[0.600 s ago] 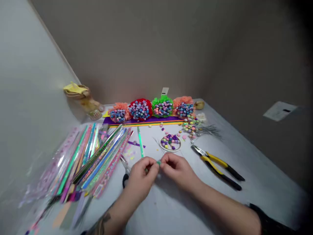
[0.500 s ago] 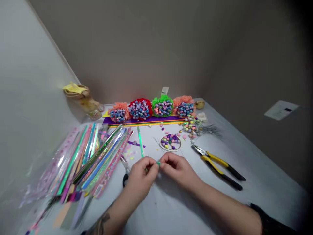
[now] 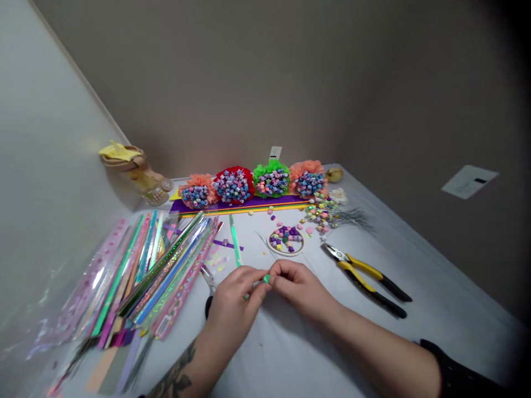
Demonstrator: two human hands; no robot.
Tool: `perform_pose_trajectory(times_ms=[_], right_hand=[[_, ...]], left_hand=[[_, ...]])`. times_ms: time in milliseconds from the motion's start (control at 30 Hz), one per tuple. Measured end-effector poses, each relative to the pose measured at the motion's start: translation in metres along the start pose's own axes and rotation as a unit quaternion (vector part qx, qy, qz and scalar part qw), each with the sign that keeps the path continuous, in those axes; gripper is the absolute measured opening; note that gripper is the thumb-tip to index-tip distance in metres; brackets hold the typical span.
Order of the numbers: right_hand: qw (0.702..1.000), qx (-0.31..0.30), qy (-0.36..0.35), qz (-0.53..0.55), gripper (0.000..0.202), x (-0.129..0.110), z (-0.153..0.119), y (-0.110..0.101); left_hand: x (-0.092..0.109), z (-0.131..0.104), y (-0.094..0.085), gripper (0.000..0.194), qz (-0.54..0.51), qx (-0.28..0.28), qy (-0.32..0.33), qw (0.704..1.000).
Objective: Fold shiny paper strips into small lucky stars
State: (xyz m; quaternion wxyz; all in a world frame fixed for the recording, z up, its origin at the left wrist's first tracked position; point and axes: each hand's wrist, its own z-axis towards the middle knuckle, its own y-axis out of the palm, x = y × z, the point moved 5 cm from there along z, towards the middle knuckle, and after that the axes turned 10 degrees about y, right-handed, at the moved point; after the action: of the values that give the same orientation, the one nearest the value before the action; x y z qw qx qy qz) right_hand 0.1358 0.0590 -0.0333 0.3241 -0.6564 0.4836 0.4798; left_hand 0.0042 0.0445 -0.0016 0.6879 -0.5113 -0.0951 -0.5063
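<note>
A shiny green paper strip (image 3: 266, 279), its near end folded small, is pinched between my two hands. My left hand (image 3: 237, 298) closes on it from the left, thumb and forefinger pressed together; a bit of green also shows under its fingers. My right hand (image 3: 296, 284) grips the folded end from the right with thumb and forefinger. Just beyond my left hand lies a flat green strip (image 3: 235, 243); whether it joins the held piece is hidden. Beyond my right hand stands a round dish (image 3: 286, 252) of small purple, pink and yellow paper stars.
Bundles of glittery paper strips (image 3: 166, 276) cover the left. Scissors (image 3: 208, 282) lie partly behind my left hand. Yellow-handled pliers (image 3: 365, 279) are at right. Wire-stemmed stars (image 3: 321, 213) lie near several star bouquets (image 3: 271, 179) at the back. A boot-shaped vase (image 3: 145, 177) stands back left.
The view has shifted slightly. Both hands stay together, and more of the green folded piece shows between the fingertips now.
</note>
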Motion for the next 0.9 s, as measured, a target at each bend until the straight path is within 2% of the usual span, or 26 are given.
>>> perform_pose_trajectory(times_ms=[233,433,567,733,900], right_hand=[[1.000,-0.015,0.019,0.019,0.014,0.005,0.001,0.002],[1.000,0.005,0.011,-0.011,0.016,0.003,0.001,0.001],[1.000,-0.003,0.013,0.003,0.020,0.003,0.001,0.002],[1.000,-0.011,0.006,-0.009,0.023,-0.001,-0.001,0.002],[0.988,0.064,-0.061,-0.127,0.013,-0.012,-0.006,-0.004]], left_hand=[[0.005,-0.001,-0.003,0.018,0.052,0.017,0.094,0.994],[0.008,-0.001,-0.001,0.018,0.061,0.026,0.099,0.993],[0.009,-0.002,-0.001,0.023,0.068,0.041,0.115,0.990],[0.005,0.000,-0.004,0.021,0.030,0.038,0.073,0.996],[-0.001,0.003,-0.006,0.017,-0.014,0.025,-0.015,0.999]])
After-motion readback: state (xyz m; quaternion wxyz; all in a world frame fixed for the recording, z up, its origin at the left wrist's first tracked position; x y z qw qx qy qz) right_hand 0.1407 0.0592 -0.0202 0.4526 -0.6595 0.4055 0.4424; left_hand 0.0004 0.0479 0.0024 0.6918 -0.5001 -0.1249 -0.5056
